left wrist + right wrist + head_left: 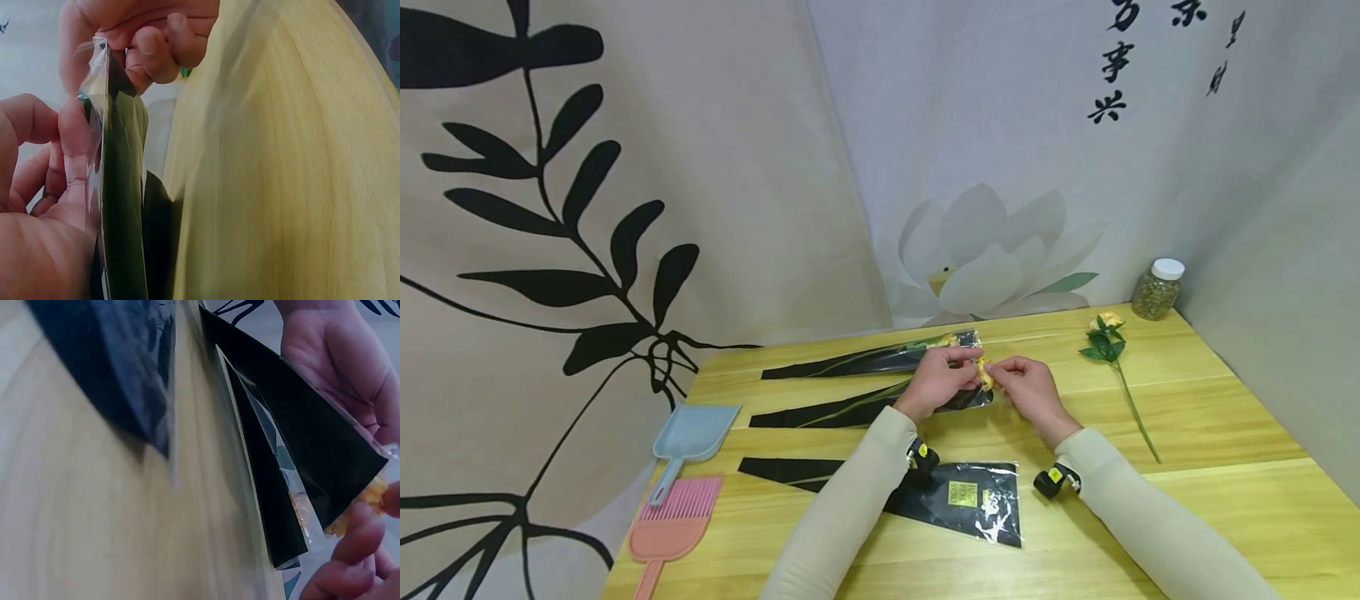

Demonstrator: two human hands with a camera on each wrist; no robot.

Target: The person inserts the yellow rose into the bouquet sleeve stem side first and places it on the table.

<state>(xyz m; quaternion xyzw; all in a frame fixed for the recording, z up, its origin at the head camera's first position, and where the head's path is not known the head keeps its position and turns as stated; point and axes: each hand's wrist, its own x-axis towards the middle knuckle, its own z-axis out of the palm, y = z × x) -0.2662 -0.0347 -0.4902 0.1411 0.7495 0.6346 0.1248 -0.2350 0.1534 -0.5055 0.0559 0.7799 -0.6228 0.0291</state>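
My left hand (940, 379) grips the open end of a black-backed clear flower sleeve (835, 414), the middle of three on the table. A long green stem runs inside it. At its mouth shows a yellow artificial flower (984, 373), whose petals (375, 492) my right hand (1030, 392) pinches with its fingertips. In the right wrist view the sleeve's mouth is raised off the table. My left fingers (72, 144) lie against the sleeve's clear side in the left wrist view; part of the flower is hidden there.
Behind lies another sleeve (850, 363) with a flower inside; nearer is a third sleeve (925, 498). At right are a loose yellow flower (1105, 340) and a white-lidded jar (1157, 292). A blue dustpan (698, 432) and pink brush (672, 529) sit at left.
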